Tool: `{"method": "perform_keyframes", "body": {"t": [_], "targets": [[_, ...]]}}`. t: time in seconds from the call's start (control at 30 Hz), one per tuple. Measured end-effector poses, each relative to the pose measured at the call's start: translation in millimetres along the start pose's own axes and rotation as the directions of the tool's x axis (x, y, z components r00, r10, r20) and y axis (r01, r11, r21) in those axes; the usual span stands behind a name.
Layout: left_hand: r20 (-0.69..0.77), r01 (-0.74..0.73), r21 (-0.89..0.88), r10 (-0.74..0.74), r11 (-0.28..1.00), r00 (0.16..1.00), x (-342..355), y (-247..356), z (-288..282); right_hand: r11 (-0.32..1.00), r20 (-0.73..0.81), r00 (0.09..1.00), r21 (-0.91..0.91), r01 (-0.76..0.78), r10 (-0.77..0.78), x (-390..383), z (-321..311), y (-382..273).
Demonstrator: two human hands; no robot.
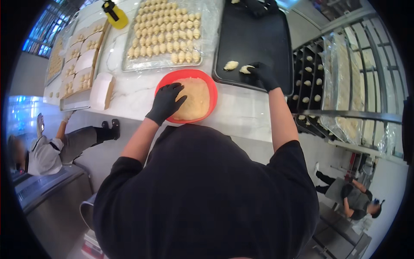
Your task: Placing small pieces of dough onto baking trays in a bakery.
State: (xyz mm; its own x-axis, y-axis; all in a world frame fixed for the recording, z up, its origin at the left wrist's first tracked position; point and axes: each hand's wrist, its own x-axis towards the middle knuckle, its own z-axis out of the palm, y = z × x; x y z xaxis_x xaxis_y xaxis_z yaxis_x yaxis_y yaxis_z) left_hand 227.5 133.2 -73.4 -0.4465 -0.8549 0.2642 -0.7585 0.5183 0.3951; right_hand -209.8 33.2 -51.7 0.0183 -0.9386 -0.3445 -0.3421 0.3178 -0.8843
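Observation:
My black-gloved left hand [166, 103] rests over the left side of a red bowl [212, 99], fingers apart and curved onto a pale, flattened beige mass [194, 101]. My black-gloved right hand [264, 77] has its fingers closed on a small pale dough piece [246, 69] near the front edge of a black baking tray [254, 41]. A second dough piece [230, 65] lies just left of it on the tray, and part of another shows at the far edge.
Wrapped tray of crescent dough [161, 34], yellow bottle [116, 18], boxes of dough [75, 60] on the marble table [120, 97]. Another person's gloved hands [261, 8] at the far tray edge; rack [358, 110] right; co-workers [49, 153] [353, 198] either side; steel counter [51, 198].

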Motion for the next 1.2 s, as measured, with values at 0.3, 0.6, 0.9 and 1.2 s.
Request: {"method": "perform_keyframes", "body": {"t": [0.3, 0.6, 0.9, 1.2], "targets": [[-0.163, 0.370, -0.081, -0.379, 0.925, 0.911, 98.5, -93.1, 24.1, 0.847, -0.343, 0.829, -0.464, 0.260, -0.442, -21.3, 48.0, 3.4], [0.337, 0.794, -0.103, -0.730, 0.599, 0.594, 154.5, -157.4, 61.4, 0.421, 0.353, 0.611, -0.483, 0.768, -0.709, -110.0, 208.9, -29.6], [-0.064, 0.462, -0.319, -0.505, 0.828, 0.861, 120.8, -105.9, 41.9, 0.888, 0.097, 0.884, -0.020, 0.460, -0.456, -101.5, 211.1, -28.8], [0.150, 0.250, -0.892, -0.274, 0.378, 0.950, 76.1, 3.6, -38.0, 0.620, 0.220, 0.972, 0.775, -0.120, -0.087, -72.9, 199.0, -78.5]]}}
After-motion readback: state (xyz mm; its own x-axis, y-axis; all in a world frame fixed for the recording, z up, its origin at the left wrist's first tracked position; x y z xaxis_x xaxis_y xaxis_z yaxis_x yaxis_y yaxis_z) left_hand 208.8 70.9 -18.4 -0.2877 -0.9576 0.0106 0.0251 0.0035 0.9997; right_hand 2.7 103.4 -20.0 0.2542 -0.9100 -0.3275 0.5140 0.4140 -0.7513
